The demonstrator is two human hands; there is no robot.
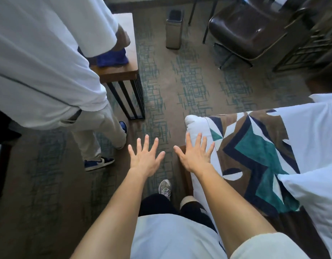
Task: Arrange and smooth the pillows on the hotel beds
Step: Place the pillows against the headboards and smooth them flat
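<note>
My left hand (144, 157) is stretched out over the patterned carpet, fingers spread, holding nothing. My right hand (196, 155) is also spread flat and empty, hovering at the foot corner of the bed (194, 121). The bed lies to my right, covered by a brown, teal, navy and white geometric runner (255, 152). A white pillow (314, 195) lies on the bed at the right edge, with more white bedding (311, 128) behind it. Neither hand touches a pillow.
Another person in a white shirt (40, 62) and blue shoes stands at the left, wiping a wooden side table (120, 71) with a blue cloth (112, 57). A small bin (174, 28) and a dark chair (245, 28) stand farther back on the carpet.
</note>
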